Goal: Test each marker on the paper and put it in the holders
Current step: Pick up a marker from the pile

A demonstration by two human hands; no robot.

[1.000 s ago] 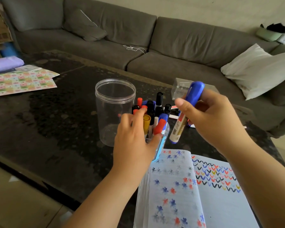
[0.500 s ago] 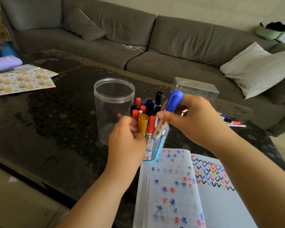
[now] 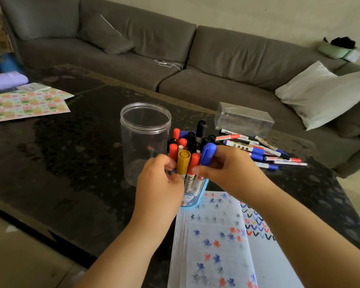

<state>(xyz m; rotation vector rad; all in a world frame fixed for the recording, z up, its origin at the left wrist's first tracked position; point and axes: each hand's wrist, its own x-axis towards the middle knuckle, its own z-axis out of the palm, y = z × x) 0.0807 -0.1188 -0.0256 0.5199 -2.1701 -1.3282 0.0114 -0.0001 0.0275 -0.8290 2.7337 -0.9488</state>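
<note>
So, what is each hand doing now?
Left hand: grips the blue holder.
Right hand: holds the blue-capped marker.

Both forearms came in from the bottom edge, bare, angled toward each other. Left hand (image 3: 157,183) had its fingers curled in with the knuckles up, and right hand (image 3: 230,170) was curled too, thumb and fingers pinching, with both hands nearly touching
</note>
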